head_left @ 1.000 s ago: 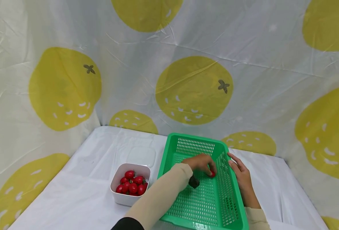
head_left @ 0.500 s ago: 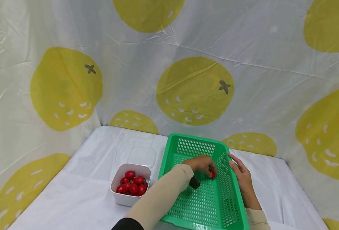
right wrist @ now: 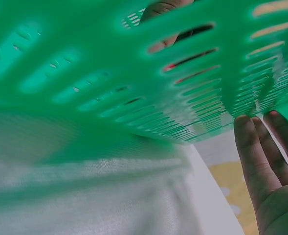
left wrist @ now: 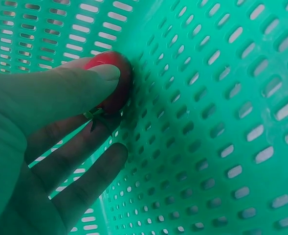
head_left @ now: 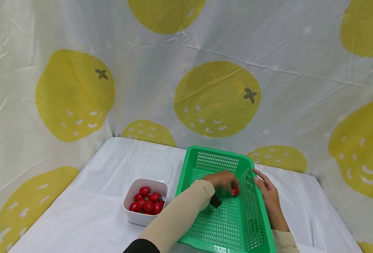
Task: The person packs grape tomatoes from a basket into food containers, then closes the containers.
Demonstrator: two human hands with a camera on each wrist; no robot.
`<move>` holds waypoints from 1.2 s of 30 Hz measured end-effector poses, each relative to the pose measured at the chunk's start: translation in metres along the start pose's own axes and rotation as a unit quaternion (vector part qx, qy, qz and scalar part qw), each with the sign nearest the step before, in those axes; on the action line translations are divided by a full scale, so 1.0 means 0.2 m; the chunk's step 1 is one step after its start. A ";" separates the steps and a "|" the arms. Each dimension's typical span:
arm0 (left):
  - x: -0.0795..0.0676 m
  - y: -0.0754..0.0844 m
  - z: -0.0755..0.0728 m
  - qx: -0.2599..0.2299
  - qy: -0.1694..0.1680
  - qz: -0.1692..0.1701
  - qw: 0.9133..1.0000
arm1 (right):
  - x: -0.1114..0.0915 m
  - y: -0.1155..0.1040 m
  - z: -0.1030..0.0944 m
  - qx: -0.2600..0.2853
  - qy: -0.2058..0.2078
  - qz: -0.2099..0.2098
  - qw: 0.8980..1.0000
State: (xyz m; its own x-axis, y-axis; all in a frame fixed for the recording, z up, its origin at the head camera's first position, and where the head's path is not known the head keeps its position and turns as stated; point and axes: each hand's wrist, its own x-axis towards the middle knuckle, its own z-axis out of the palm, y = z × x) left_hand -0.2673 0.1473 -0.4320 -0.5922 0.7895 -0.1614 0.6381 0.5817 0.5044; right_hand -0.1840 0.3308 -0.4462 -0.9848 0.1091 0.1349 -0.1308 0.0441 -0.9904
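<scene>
A red cherry tomato point(left wrist: 115, 88) with a green stem is pinched by my left hand point(left wrist: 60, 122), thumb on its near side and fingertips behind. In the head view this left hand point(head_left: 225, 181) reaches down into the green basket point(head_left: 216, 150), near its right wall, partly covering the tomato point(head_left: 235, 192). At the basket's right side is my right hand point(head_left: 269, 196). Its straight fingers touch the outside of the basket, as the right wrist view shows with the fingers point(right wrist: 251, 152) against the slotted wall.
Left of the basket stands a white square tub point(head_left: 139, 219) with several cherry tomatoes point(head_left: 148, 206) in it. Behind the tub lies a clear lid point(head_left: 158, 171) on the white cloth point(head_left: 88, 203). A dark object point(head_left: 216, 201) hangs below my left wrist. A lemon-print curtain point(head_left: 142, 80) backs the table.
A little more of the cherry tomato shows beside my left fingers than one second ago. Both hands stay in nearly the same place; the whole head view has shifted slightly.
</scene>
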 end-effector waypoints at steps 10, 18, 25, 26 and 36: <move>0.00 0.00 0.00 0.014 0.001 0.007 1.000 | 0.00 0.01 -0.01 -0.004 0.003 0.000 1.000; 0.00 0.00 -0.01 0.029 0.006 0.018 0.999 | -0.01 0.00 0.00 -0.002 0.004 -0.009 1.000; 0.00 0.00 -0.03 0.031 0.025 0.023 0.999 | -0.01 0.00 0.00 0.004 0.005 -0.009 1.000; 0.00 0.00 -0.04 0.030 0.027 0.023 0.999 | 0.00 0.00 0.00 0.006 0.005 -0.009 1.000; -0.01 0.02 -0.07 0.002 0.053 0.034 0.998 | 0.00 0.01 0.00 0.004 -0.003 -0.002 1.000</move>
State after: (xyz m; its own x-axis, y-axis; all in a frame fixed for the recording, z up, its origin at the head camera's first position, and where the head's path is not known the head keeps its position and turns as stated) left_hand -0.2698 0.1449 -0.4185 -0.5954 0.8027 -0.0361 0.6809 0.5278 0.5078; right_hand -0.1835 0.3312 -0.4473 -0.9850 0.1038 0.1381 -0.1350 0.0359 -0.9902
